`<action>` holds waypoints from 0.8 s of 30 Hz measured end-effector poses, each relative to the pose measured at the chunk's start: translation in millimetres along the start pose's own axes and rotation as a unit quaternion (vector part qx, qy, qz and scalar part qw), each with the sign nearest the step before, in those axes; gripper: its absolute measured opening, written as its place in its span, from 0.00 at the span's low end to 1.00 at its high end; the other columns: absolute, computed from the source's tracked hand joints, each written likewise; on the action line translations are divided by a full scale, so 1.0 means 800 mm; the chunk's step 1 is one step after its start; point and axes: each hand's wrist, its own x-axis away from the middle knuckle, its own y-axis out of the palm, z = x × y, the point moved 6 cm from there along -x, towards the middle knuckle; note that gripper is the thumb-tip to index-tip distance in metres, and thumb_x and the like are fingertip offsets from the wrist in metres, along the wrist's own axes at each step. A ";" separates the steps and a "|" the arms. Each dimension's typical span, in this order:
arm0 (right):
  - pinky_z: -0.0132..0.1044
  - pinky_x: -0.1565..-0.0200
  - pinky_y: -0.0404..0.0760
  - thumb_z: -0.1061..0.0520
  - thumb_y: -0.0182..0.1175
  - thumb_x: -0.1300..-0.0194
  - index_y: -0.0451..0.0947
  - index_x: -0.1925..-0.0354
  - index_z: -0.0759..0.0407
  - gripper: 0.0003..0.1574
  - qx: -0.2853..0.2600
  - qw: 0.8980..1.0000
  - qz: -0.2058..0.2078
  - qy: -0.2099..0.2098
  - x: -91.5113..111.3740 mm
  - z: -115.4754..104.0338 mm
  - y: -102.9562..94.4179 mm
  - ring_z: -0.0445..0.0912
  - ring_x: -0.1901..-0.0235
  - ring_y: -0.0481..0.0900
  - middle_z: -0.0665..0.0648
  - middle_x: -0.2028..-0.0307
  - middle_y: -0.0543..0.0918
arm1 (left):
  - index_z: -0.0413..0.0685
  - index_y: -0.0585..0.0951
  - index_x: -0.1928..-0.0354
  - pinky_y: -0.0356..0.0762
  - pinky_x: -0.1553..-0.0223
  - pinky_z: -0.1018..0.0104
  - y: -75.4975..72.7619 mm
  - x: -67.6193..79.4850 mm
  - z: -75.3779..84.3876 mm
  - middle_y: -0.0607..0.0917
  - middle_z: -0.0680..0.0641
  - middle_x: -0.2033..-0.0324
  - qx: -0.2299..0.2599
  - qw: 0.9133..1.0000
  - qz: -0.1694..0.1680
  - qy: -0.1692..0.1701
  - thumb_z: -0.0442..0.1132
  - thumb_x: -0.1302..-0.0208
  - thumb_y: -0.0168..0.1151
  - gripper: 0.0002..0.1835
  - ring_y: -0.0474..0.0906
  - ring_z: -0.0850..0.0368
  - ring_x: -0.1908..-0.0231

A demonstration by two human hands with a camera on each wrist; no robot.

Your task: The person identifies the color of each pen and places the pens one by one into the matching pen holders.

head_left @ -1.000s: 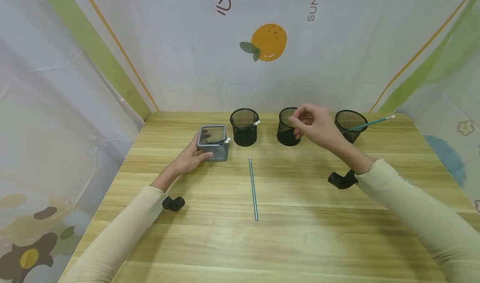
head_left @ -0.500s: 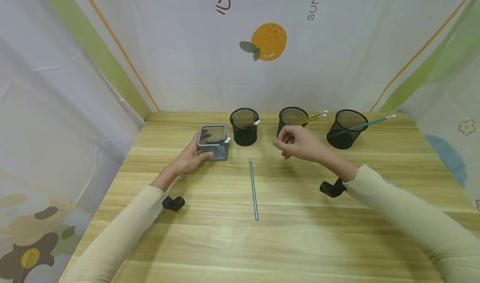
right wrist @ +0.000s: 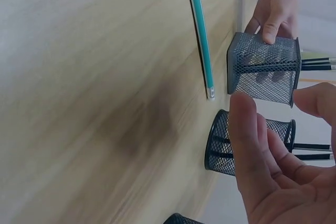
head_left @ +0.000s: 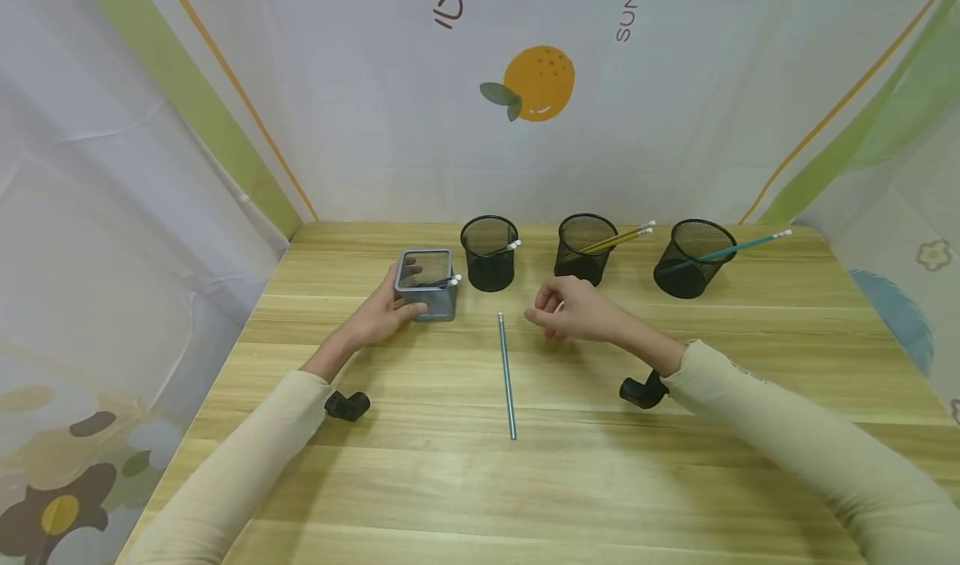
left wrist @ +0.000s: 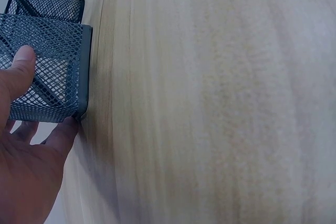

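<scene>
My left hand (head_left: pixel 377 315) holds a square grey mesh pencil holder (head_left: pixel 437 305) at the left of the table, thumb on its front and fingers around the side and behind. Dark pencils (head_left: pixel 442 282) with white ends lean inside it. On the table in front lies a teal pencil (head_left: pixel 507 377), its eraser end pointing at the cups. Just right of that end hovers my right hand (head_left: pixel 581 311), fingers loosely bent, with nothing between thumb and forefinger (right wrist: pixel 244 124) in the right wrist view.
Along the back stand three round black mesh cups: a left cup (head_left: pixel 490 273) with dark pencils, a middle cup (head_left: pixel 573 269) with yellow pencils (head_left: pixel 615 240), and a right cup (head_left: pixel 682 282) with a leaning teal pencil (head_left: pixel 750 244). A printed curtain (head_left: pixel 405 148) hangs behind.
My right hand has moved from the middle cup down and left toward the lying teal pencil, uncovering the yellow pencils. My left hand has stayed on the square holder.
</scene>
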 end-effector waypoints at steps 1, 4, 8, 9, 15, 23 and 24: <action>0.41 0.71 0.87 0.52 0.66 0.30 0.77 0.61 0.64 0.15 0.001 1.000 -0.001 0.001 0.000 -0.001 0.001 0.56 0.72 0.87 0.56 0.71 0.83 | 0.37 0.44 0.22 0.61 0.30 0.43 0.000 0.000 0.000 0.55 0.31 0.26 0.000 1.000 0.000 0.000 0.27 0.27 0.58 0.42 0.59 0.31 0.30; 0.43 0.70 0.88 0.53 0.66 0.30 0.76 0.60 0.64 0.15 -0.001 1.000 -0.001 0.005 0.000 -0.002 0.004 0.55 0.73 0.87 0.57 0.71 0.83 | 0.38 0.45 0.22 0.61 0.30 0.42 0.000 0.000 0.000 0.55 0.31 0.25 0.001 1.000 0.000 0.000 0.26 0.27 0.58 0.42 0.58 0.30 0.30; 0.47 0.70 0.88 0.53 0.65 0.29 0.77 0.61 0.64 0.15 -0.001 1.000 -0.004 0.008 0.000 0.000 0.009 0.53 0.76 0.86 0.57 0.73 0.83 | 0.37 0.45 0.22 0.60 0.30 0.41 0.000 0.000 0.001 0.55 0.31 0.25 0.001 1.000 -0.001 0.002 0.26 0.27 0.58 0.41 0.58 0.29 0.30; 0.47 0.70 0.88 0.53 0.65 0.29 0.77 0.61 0.64 0.14 0.000 1.000 -0.005 0.009 0.001 0.000 0.010 0.53 0.76 0.86 0.57 0.73 0.83 | 0.38 0.45 0.22 0.60 0.30 0.41 0.000 0.000 0.001 0.55 0.31 0.26 0.001 1.000 -0.001 0.003 0.26 0.27 0.58 0.41 0.58 0.29 0.30; 0.48 0.72 0.88 0.55 0.65 0.29 0.76 0.62 0.64 0.13 -0.015 0.999 -0.018 0.024 0.001 0.001 0.022 0.56 0.77 0.86 0.58 0.74 0.83 | 0.38 0.45 0.22 0.60 0.30 0.40 0.000 0.001 0.001 0.55 0.31 0.26 -0.004 1.000 -0.001 0.002 0.27 0.26 0.58 0.41 0.58 0.29 0.30; 0.47 0.72 0.88 0.60 0.65 0.30 0.76 0.64 0.66 0.11 -0.040 0.998 -0.031 0.021 -0.005 0.001 0.039 0.55 0.78 0.85 0.62 0.75 0.83 | 0.39 0.45 0.21 0.59 0.30 0.40 0.000 0.001 0.001 0.56 0.31 0.26 -0.009 1.000 0.002 0.001 0.28 0.27 0.59 0.42 0.59 0.28 0.31; 0.47 0.72 0.88 0.60 0.65 0.30 0.76 0.64 0.66 0.10 -0.041 0.998 -0.033 0.023 -0.005 0.002 0.041 0.55 0.78 0.85 0.62 0.74 0.83 | 0.39 0.45 0.21 0.59 0.30 0.40 0.000 0.001 0.001 0.56 0.31 0.26 -0.008 1.000 0.002 0.002 0.28 0.27 0.59 0.42 0.59 0.29 0.31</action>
